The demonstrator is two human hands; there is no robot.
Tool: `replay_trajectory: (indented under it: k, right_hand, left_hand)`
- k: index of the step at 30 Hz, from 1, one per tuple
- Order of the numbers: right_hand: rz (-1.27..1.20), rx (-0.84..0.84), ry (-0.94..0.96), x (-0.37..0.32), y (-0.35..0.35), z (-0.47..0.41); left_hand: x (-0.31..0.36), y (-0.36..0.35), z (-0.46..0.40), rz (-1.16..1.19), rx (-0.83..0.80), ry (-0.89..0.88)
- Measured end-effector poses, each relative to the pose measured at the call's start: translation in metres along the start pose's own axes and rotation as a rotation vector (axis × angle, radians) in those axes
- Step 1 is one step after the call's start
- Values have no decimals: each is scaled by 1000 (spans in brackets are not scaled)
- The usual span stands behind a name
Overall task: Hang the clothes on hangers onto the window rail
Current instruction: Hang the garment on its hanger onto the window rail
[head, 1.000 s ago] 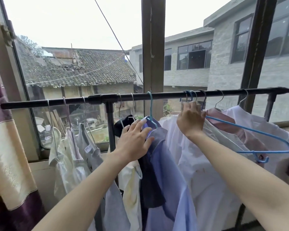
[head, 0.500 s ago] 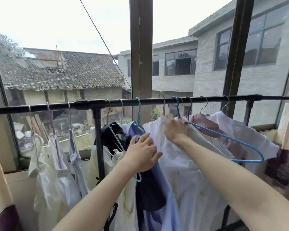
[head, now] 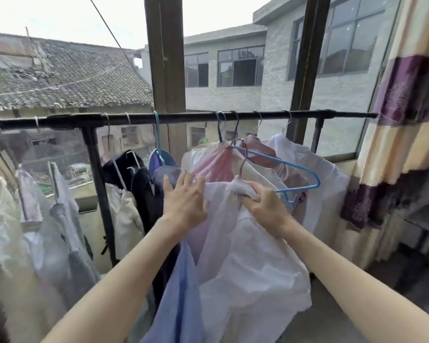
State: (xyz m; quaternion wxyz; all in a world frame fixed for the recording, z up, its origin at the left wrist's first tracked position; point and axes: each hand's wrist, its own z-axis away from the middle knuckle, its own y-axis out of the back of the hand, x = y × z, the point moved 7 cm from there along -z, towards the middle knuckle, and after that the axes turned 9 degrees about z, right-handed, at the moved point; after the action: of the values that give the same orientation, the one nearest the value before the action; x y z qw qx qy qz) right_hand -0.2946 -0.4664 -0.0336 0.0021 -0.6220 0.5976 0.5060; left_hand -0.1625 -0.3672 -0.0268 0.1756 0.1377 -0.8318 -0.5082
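Right hand (head: 265, 206) had dropped from the rail (head: 183, 117) and clamped on the white garment's (head: 245, 256) collar below it; left hand (head: 183, 199), fingers spread, shifted onto the same cloth: probably straightening, garment not clearly hooked.

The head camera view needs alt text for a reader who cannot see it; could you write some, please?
A person's right hand grips the neck of a white garment on a hanger while the left hand lies open on the clothes beside it. Behind them a black window rail carries a row of hung clothes and an empty blue hanger.
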Motion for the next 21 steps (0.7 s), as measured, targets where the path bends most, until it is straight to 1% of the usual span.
replay_trajectory:
  k: [4,6,8,9,12,13,14,16,18,21]
  right_hand:
    - [14,-48,112,16,36,43]
    - [28,-64,124,23,53,57]
    - [97,-36,103,38,77,76]
    - [191,18,90,44,89,85]
    - [625,290,-31,76,136,120]
    - [701,306,-80,91,145,129]
    - [766,283,-162,112,153,139]
    - [878,171,-350,151,163,153]
    - [931,166,-476,181,177,170]
    - [791,323,-659,199,207,191]
  left_hand:
    - [57,-29,23,226,-8,-202]
    - [80,-45,32,272,-47,-249]
    - [110,-53,35,309,-63,-294]
    - [122,-54,37,384,-60,-330]
    - [159,-67,54,642,-145,-436]
    - [165,-75,58,700,-165,-434]
    - [172,-84,61,747,-179,-422]
    - [180,-99,60,798,-188,-375]
    - [186,-112,58,797,-189,-347]
    - [192,-130,58,768,-206,-284]
